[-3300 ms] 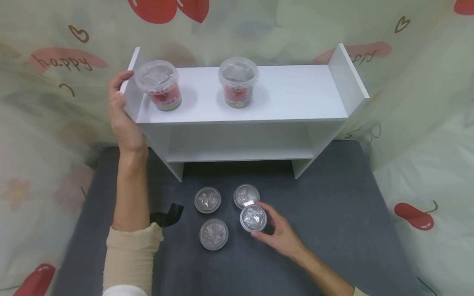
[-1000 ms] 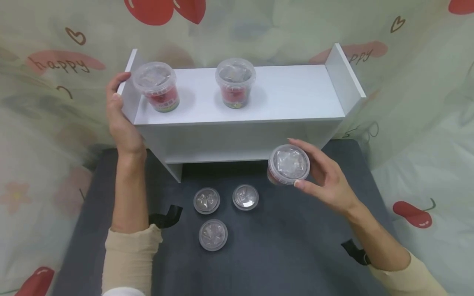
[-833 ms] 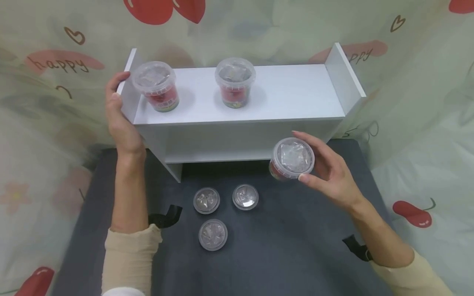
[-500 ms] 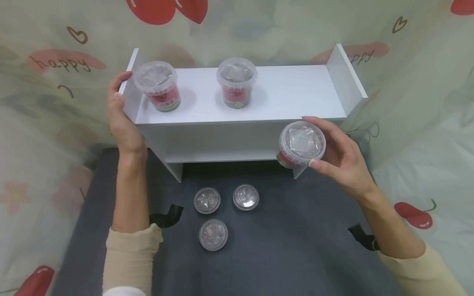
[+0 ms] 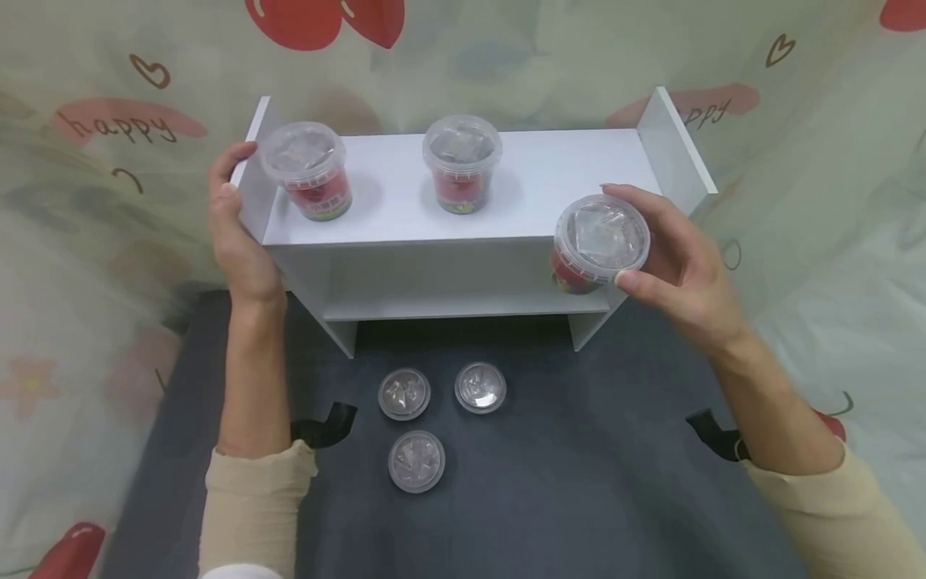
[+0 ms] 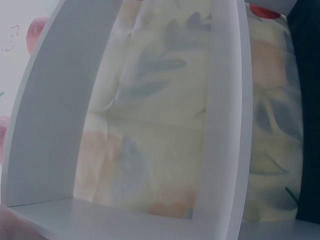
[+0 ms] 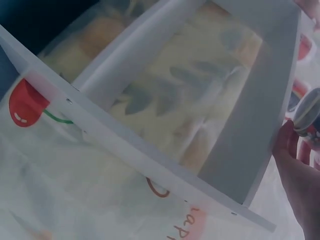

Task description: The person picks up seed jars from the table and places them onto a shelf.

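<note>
Tub [image 5: 600, 235] in the right hand [image 5: 683, 269], just before the white shelf [image 5: 571, 157]

The relation that mattered was tub to shelf edge: the held tub hung just in front of the shelf's top board, toward its right end, its lid overlapping the front edge in the head view. It lay to the left of the right palm, gripped near the rim, with the thumb on the near side and a fingertip showing on the far side. Its long axis looked close to upright, lid up. The right hand was the nearer one; the left hand [image 5: 242, 241] gripped the shelf's left side panel.

On the shelf's top stood a left tub [image 5: 309, 173], beside that panel, and a middle tub [image 5: 463, 165]. In front of the shelf, three table tubs [image 5: 416, 461] rested on the dark table [image 5: 550, 490], showing only their lids.

Whether the held tub's base was above the board's level could not be told. Most fingers of both hands were hidden. The right wrist view cut the tub off at its border; the left wrist view caught only a blurred patch of skin at the shelf's corner.
</note>
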`<state>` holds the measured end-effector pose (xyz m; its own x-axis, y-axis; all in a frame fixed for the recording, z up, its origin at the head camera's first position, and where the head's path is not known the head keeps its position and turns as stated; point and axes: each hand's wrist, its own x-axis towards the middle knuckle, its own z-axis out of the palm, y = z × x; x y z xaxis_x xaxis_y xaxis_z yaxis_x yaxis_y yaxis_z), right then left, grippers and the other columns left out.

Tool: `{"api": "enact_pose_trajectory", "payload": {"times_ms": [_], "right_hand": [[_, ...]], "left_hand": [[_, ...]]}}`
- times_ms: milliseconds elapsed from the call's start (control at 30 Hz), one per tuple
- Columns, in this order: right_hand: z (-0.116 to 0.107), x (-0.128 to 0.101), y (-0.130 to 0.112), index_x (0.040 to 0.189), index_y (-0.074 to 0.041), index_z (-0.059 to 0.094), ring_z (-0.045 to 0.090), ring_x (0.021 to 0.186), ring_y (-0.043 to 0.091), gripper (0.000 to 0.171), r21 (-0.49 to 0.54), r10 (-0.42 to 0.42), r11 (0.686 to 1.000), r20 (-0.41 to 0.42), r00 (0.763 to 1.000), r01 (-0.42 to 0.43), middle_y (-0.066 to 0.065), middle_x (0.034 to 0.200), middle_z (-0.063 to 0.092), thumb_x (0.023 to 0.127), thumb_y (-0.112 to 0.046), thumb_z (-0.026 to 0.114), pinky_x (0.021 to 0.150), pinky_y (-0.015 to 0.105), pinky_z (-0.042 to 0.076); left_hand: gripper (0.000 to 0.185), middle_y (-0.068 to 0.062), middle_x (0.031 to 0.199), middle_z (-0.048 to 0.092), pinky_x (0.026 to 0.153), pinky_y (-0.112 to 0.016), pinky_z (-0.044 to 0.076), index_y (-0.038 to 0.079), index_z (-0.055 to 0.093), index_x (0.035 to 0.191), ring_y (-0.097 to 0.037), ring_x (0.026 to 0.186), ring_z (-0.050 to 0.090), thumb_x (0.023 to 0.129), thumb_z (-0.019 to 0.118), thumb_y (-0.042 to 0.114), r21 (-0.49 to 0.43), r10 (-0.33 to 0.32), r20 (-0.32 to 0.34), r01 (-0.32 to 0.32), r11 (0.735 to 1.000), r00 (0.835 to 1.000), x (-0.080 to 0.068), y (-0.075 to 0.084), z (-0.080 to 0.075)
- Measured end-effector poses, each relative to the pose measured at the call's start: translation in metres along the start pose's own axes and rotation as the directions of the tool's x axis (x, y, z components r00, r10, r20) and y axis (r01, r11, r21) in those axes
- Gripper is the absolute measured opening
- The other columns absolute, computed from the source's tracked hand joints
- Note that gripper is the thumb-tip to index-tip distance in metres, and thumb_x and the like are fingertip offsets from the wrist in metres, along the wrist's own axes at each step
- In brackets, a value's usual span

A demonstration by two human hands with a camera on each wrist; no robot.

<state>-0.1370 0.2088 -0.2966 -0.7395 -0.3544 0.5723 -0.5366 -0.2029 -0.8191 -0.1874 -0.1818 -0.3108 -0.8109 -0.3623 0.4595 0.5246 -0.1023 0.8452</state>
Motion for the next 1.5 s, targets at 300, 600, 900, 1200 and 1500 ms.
{"api": "enact_pose_trajectory", "payload": {"times_ms": [300, 600, 900, 1200, 1500], "right_hand": [[-0.002, 0.012, -0.004, 0.144, -0.001, 0.047, 0.046, 0.120, 0.033, 0.065, -0.054, 0.019, 0.998, -0.015, 1.000, -0.019, 0.017, 0.137, 0.050, 0.081, 0.014, 0.058, 0.101, 0.028, 0.046], [-0.002, 0.021, -0.010, 0.142, -0.001, 0.049, 0.048, 0.120, 0.033, 0.059, -0.123, 0.043, 0.991, -0.053, 0.998, -0.049, 0.020, 0.135, 0.051, 0.086, 0.004, 0.066, 0.102, 0.028, 0.044], [-0.004, 0.028, -0.013, 0.141, -0.003, 0.052, 0.049, 0.117, 0.032, 0.059, -0.121, 0.086, 0.987, -0.139, 0.987, -0.103, 0.022, 0.135, 0.051, 0.084, 0.006, 0.067, 0.099, 0.025, 0.045], [-0.002, 0.036, -0.012, 0.140, -0.006, 0.054, 0.053, 0.114, 0.029, 0.057, -0.062, 0.142, 0.985, -0.228, 0.963, -0.160, 0.018, 0.134, 0.053, 0.085, 0.004, 0.067, 0.095, 0.024, 0.045], [-0.005, 0.043, -0.006, 0.139, -0.006, 0.055, 0.052, 0.118, 0.028, 0.056, -0.087, 0.158, 0.978, -0.271, 0.949, -0.188, 0.015, 0.134, 0.054, 0.086, 0.002, 0.069, 0.101, 0.026, 0.041]], "left_hand": [[0.049, -0.007, 0.134, 0.052, 0.100, -0.034, 0.033, 0.019, 0.059, 0.128, -0.024, 0.125, 0.047, 0.094, 0.024, 0.025, 0.037, -0.015, 0.006, 0.015, 0.999, 1.000, -0.001, 0.001, 0.000], [0.048, -0.010, 0.131, 0.054, 0.098, -0.032, 0.036, 0.017, 0.060, 0.126, -0.025, 0.122, 0.049, 0.094, 0.026, 0.025, -0.024, -0.012, -0.012, 0.012, 1.000, 1.000, -0.001, 0.001, 0.000], [0.048, -0.010, 0.131, 0.054, 0.098, -0.033, 0.035, 0.017, 0.061, 0.126, -0.025, 0.122, 0.049, 0.094, 0.026, 0.025, -0.008, -0.009, -0.014, 0.009, 1.000, 1.000, -0.001, 0.000, 0.001], [0.048, -0.010, 0.130, 0.054, 0.098, -0.033, 0.036, 0.017, 0.061, 0.126, -0.025, 0.122, 0.049, 0.094, 0.026, 0.025, -0.001, 0.007, -0.011, -0.007, 1.000, 1.000, 0.000, 0.000, -0.001], [0.048, -0.010, 0.131, 0.054, 0.098, -0.035, 0.035, 0.017, 0.061, 0.126, -0.025, 0.122, 0.049, 0.094, 0.026, 0.027, 0.003, 0.021, -0.001, -0.021, 1.000, 1.000, 0.001, -0.003, -0.002]]}}
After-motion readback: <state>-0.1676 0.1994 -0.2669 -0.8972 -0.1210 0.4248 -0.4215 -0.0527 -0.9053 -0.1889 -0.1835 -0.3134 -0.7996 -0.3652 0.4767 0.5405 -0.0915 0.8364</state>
